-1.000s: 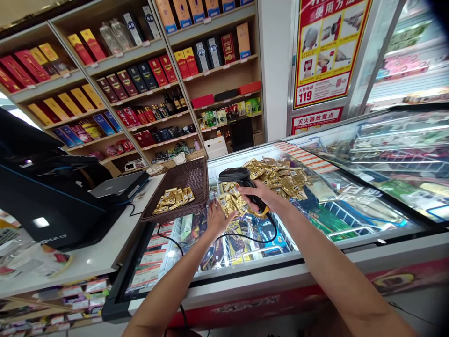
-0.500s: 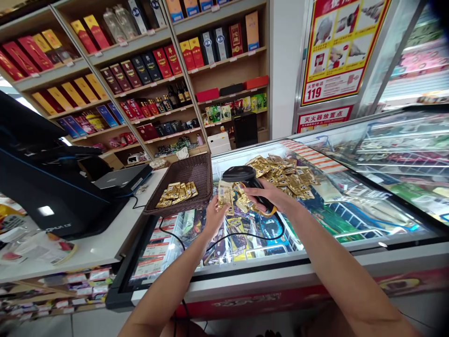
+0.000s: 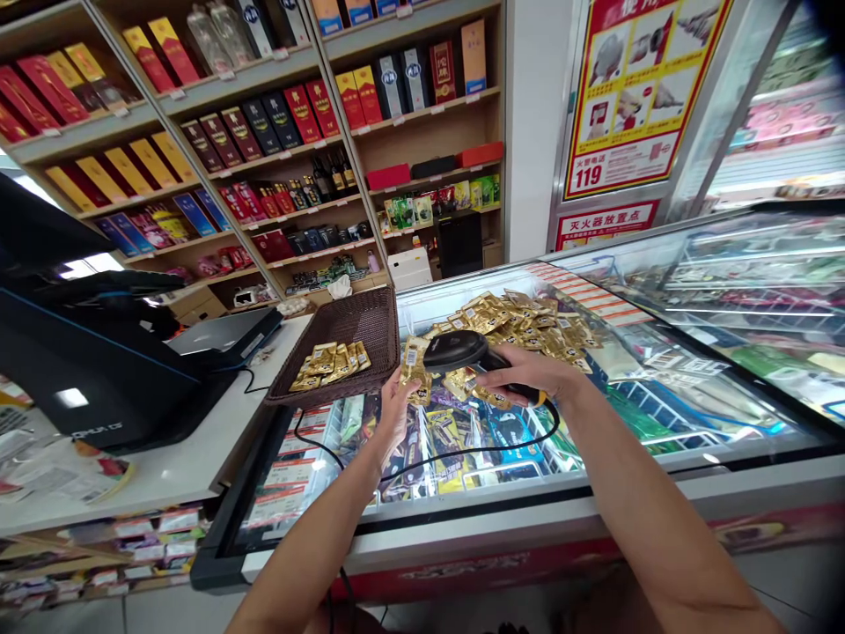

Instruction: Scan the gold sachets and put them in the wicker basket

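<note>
My left hand [image 3: 394, 401] pinches a small gold packet [image 3: 414, 359] whose white barcode label faces up. Wrapped round the handle of a black barcode scanner [image 3: 455, 350] is my right hand [image 3: 528, 372]. The scanner's head points left, close beside the packet. A pile of gold packets [image 3: 528, 321] lies on the freezer's glass top behind the scanner. More gold packets [image 3: 334, 361] rest in a brown woven basket [image 3: 376, 321] left of my hands. From the scanner's handle a black cable [image 3: 475, 449] loops across the glass.
Under the glass of the chest freezer [image 3: 488, 511] are colourful packages and wire baskets. At the left, a black checkout machine [image 3: 79, 352] stands on a white counter [image 3: 191, 467]. Shelves [image 3: 277, 158] of boxes and bottles rise behind. A red poster [image 3: 647, 97] hangs at the back right.
The scanner has turned and shifted slightly right and down, with its cable. The packet in my left hand has moved a little left, and its barcode shows more clearly.
</note>
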Tool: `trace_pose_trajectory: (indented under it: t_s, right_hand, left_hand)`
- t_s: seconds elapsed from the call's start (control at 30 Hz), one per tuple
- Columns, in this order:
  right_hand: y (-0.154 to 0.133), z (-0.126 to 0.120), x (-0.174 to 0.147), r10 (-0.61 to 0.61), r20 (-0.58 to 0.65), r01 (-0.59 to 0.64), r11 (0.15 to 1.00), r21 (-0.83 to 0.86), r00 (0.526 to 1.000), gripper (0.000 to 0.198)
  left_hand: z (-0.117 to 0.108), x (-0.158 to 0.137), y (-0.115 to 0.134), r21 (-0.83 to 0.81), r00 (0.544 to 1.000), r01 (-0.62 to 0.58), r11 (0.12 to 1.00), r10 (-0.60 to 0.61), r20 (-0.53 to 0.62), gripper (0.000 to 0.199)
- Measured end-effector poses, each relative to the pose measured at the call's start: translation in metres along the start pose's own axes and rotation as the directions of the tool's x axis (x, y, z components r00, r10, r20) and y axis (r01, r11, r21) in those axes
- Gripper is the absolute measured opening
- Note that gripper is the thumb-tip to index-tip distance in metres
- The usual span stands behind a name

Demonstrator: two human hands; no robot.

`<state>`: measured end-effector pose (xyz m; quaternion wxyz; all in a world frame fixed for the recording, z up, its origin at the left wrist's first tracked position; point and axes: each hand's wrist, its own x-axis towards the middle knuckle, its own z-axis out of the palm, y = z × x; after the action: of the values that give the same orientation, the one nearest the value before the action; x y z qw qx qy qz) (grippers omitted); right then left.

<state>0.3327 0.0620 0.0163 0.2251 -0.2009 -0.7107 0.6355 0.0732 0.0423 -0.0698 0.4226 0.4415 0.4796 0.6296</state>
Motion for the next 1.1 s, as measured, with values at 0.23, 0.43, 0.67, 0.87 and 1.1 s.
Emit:
trace_pose_trajectory:
  t_s: [0.23, 0.43, 0.67, 0.87, 1.1]
  right_hand:
    - [0.002, 0.002, 0.005, 0.011, 0.03, -0.01, 0.999, -0.049, 1.0, 0.03]
    - [0.006, -0.001, 0.007, 0.007, 0.042, -0.004, 0.997, -0.083, 0.999, 0.031]
    - [0.006, 0.002, 0.006, -0.004, 0.036, 0.005, 1.0, -0.03, 0.999, 0.027]
    - [0.008, 0.0, -0.002, -0.046, -0.132, 0.074, 0.973, 0.22, 0.99, 0.024]
    - [0.013, -0.007, 0.0, -0.075, -0.199, 0.145, 0.918, 0.369, 0.977, 0.022]
  left_hand:
    - [-0.002, 0.002, -0.006, -0.016, 0.999, -0.009, 1.0, 0.009, 0.036, 0.047]
    - [-0.002, 0.002, -0.006, 0.002, 0.999, 0.017, 1.0, -0.017, 0.04, 0.048]
    - [-0.003, 0.0, -0.007, 0.051, 0.998, -0.022, 0.998, 0.019, 0.068, 0.039]
    - [0.0, -0.007, 0.026, 0.227, 0.95, -0.228, 0.947, 0.166, 0.264, 0.039]
    - [-0.047, 0.056, 0.074, 0.432, 0.968, -0.194, 0.881, 0.243, -0.061, 0.063]
